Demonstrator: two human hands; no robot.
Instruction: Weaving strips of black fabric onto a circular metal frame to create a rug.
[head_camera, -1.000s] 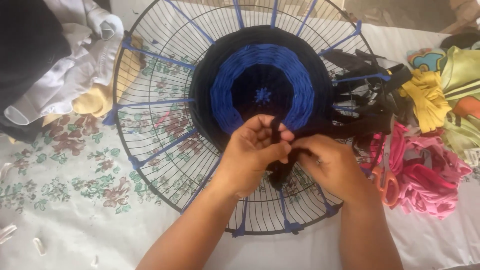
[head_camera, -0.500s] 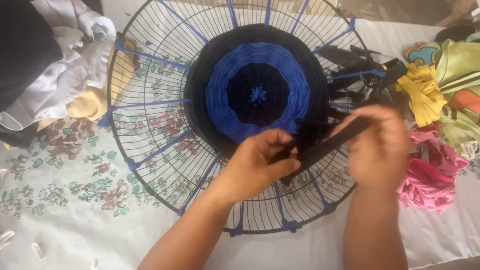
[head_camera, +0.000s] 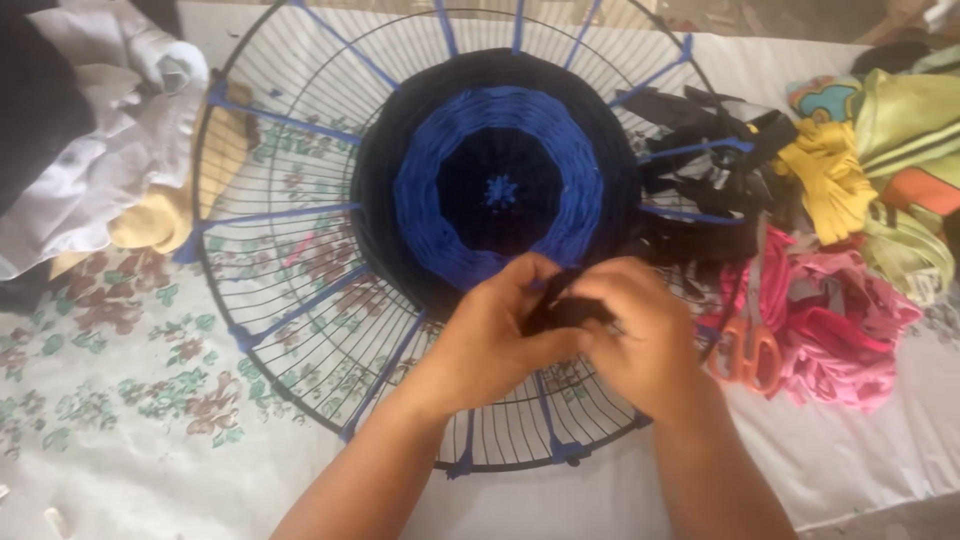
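White floral cloth covered the counter (head_camera: 120, 400), and on it lay a round black wire fan guard (head_camera: 290, 330) serving as a loom, with blue strips tied along several of its spokes. Both hands met at the near edge of the woven disc (head_camera: 500, 180): the left hand (head_camera: 495, 335) and the right hand (head_camera: 640, 335) had their fingers closed together on a dark fabric strip (head_camera: 560, 305), pinching it right where the weaving ended. By the look of it, the work stood roughly halfway: a dark centre, a blue ring and a dark outer band were packed in, while the outer part of the guard showed only bare wire. Off to the right sat orange-handled scissors (head_camera: 750, 345) on a heap of pink strips (head_camera: 850, 330), with yellow strips (head_camera: 825, 175) and loose black strips (head_camera: 710, 120) beyond. A pile of white and yellow cloth (head_camera: 110, 170) lay at the left. Hard to make out was how the strip passed through the wires, since the fingers covered that spot, and its free end was hidden too; the guard's far rim was cut off at the top.
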